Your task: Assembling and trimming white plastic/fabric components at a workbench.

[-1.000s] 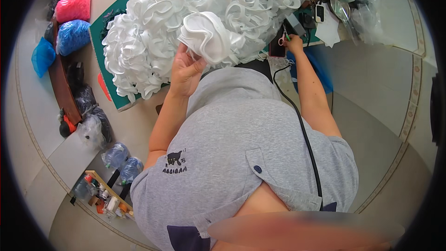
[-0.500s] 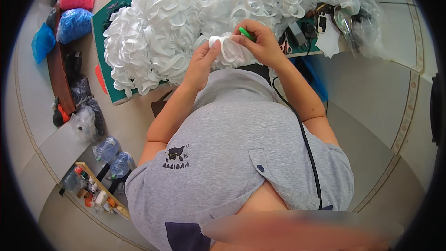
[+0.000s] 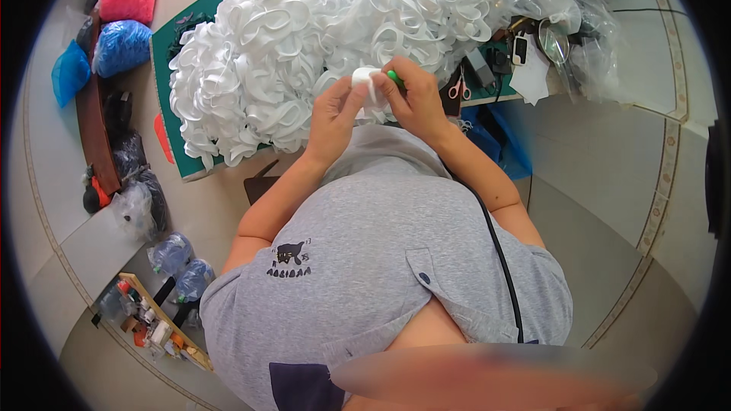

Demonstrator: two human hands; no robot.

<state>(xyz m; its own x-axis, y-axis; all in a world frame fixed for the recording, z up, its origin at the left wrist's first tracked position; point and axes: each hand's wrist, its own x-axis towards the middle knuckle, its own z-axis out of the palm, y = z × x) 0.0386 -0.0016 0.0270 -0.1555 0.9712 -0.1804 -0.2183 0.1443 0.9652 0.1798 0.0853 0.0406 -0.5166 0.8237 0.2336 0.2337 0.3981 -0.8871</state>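
Just in front of a large heap of white band loops (image 3: 263,61), both my hands meet on one white band loop (image 3: 367,74). Its near end is pinched between the thumb and fingers of my left hand (image 3: 331,122). My right hand (image 3: 419,106) grips the other side of the band. A small green object (image 3: 394,78), perhaps a tool handle, sticks out from the right fingers; the rest of it is hidden in the hand. Scissors with pink handles (image 3: 460,88) lie to the right of my right hand.
The heap covers most of a green table (image 3: 165,99). At its right are a dark grey box (image 3: 480,70), white paper (image 3: 531,80) and clear plastic bags (image 3: 563,23). A blue bag (image 3: 512,148) hangs below. A black cable (image 3: 499,251) runs down my shirt. Water bottles (image 3: 171,253) stand lower left.
My hands have come down toward me, the right one also shifting left. The loop looked wider before and now seems folded more tightly. The scissors show more fully.
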